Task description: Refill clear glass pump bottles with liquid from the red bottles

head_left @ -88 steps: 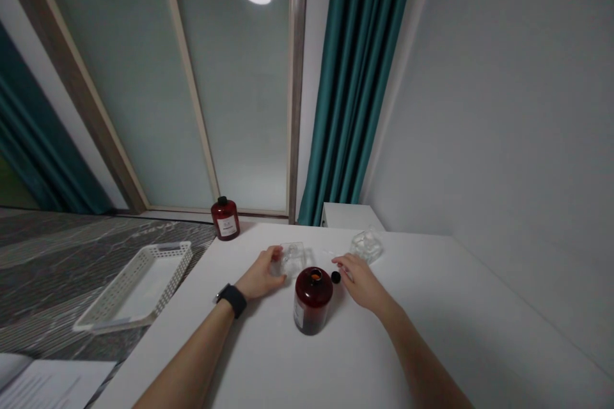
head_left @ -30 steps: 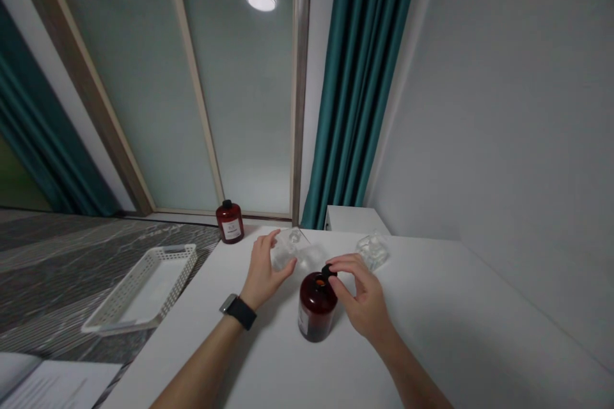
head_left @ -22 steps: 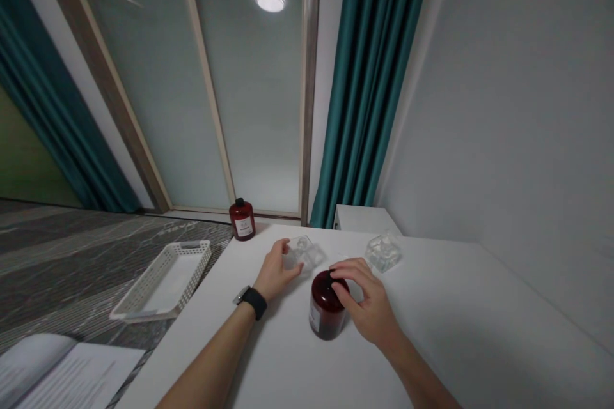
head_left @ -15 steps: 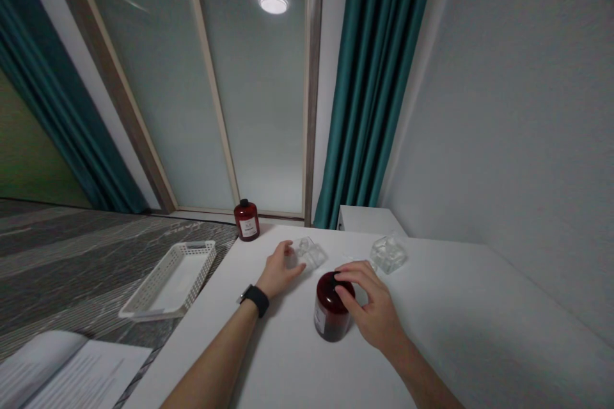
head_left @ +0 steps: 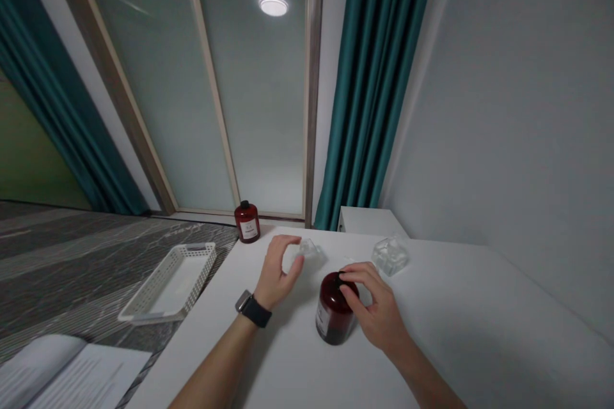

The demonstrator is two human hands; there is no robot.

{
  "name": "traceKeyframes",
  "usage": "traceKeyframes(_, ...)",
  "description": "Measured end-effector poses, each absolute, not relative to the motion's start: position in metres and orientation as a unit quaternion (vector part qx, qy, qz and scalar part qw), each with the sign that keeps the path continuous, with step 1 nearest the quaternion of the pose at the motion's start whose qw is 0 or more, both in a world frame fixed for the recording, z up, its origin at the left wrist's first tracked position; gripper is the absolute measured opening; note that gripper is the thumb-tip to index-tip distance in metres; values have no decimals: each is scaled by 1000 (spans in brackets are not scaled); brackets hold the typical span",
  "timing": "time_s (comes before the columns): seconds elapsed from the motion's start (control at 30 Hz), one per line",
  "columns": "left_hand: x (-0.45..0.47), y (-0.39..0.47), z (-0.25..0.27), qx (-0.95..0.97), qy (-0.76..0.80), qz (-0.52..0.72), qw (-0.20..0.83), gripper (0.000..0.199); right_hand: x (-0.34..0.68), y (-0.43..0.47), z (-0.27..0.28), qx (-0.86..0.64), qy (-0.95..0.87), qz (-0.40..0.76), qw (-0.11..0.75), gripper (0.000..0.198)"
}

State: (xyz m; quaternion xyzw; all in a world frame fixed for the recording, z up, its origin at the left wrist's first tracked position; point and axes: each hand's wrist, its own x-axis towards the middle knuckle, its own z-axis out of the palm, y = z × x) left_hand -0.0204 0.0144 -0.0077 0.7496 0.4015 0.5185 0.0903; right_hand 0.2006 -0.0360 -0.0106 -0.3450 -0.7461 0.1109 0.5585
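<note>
A dark red bottle [head_left: 336, 319] with a white label and a black cap [head_left: 339, 278] stands on the white table [head_left: 297, 374]. My right hand [head_left: 378, 307] pinches this cap between thumb and fingers. My left hand [head_left: 278, 275], with a dark watch on the wrist, is raised over the table to the left of the bottle, thumb and fingers apart. Just past its fingertips lies a clear, faceted object [head_left: 311, 249], partly hidden by the hand; I cannot tell whether they touch. Another clear, faceted piece [head_left: 390, 255] rests beyond my right hand.
A second red bottle [head_left: 247, 223] with a black cap stands at the table's far left corner. Left of the table are a white perforated basket [head_left: 139, 297] and an open book [head_left: 81, 374]. A white cabinet [head_left: 367, 220] stands behind the table, near the green curtain [head_left: 369, 108].
My left hand has risen and drawn slightly back from the clear object, fingers still apart. My right hand and the bottle have shifted slightly to the right in view, still together.
</note>
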Motion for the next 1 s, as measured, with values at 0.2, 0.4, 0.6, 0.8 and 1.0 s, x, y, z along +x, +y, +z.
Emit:
traceKeyframes(0.2,-2,-3,2,843,275,332,323,56,200,-42,-4,-320,-759,134,551,19)
traceKeyframes(0.4,2,-3,-3,827,307,277,380,62,206,-45,-3,-327,-744,176,555,21)
traceKeyframes(0.6,6,-4,-7,822,304,306,371,61,210,-41,-7,-341,-693,247,585,19)
traceKeyframes(0.8,11,-4,-13,815,301,333,366,60,211,-37,-8,-359,-664,250,606,18)
traceKeyframes(1.0,13,-3,-16,811,305,344,363,59,207,-36,-12,-375,-654,250,608,15)
